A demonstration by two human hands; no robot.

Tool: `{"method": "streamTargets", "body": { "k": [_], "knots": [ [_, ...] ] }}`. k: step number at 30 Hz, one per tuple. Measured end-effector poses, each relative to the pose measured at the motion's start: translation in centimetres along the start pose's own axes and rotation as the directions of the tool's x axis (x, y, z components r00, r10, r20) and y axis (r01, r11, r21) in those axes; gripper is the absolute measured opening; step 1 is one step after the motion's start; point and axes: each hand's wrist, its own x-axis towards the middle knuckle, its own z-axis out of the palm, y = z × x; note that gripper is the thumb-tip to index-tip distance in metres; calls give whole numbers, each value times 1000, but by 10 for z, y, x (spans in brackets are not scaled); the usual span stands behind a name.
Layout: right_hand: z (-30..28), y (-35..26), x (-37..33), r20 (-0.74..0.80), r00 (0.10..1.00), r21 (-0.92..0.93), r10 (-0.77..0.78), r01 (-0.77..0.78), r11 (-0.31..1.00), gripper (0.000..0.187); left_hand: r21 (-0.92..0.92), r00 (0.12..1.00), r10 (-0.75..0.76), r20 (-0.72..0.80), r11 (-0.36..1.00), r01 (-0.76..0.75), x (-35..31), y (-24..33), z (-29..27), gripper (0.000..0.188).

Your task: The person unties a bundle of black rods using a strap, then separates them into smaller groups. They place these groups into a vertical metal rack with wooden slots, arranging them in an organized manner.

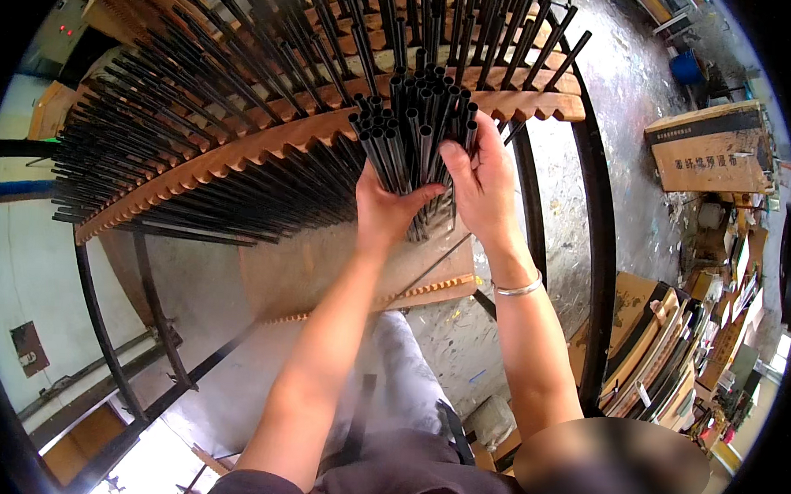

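A thick bundle of black tubes stands nearly upright between my two hands, its hollow ends facing up at me. My left hand wraps the bundle low on its left side, thumb across the front. Higher on the right, my right hand grips it with the thumb against the near tubes and the fingers behind. Just beyond the bundle, a notched wooden rail curves across a rack. Many more black tubes lie slanted in rows on the rack, resting along the rails.
Black metal legs of the rack rise on both sides. A board with a notched wooden strip sits below my hands. On the right are a cardboard box, flat stacked boards and a blue bucket on a paint-spotted floor.
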Motion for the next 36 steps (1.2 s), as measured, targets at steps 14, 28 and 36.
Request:
{"method": "streamTargets", "body": {
  "k": [14,28,36],
  "knots": [
    [22,9,-56,40,998,151,40,-45,988,56,-372,964,-222,146,891,261,-61,-7,-23,40],
    [58,-19,-152,-197,970,18,-143,149,989,25,242,949,-183,257,963,120,-139,36,-60,28],
    [65,-72,-177,-295,937,52,-185,209,976,32,51,893,-268,362,962,269,-170,47,-98,32]
  ]
}}
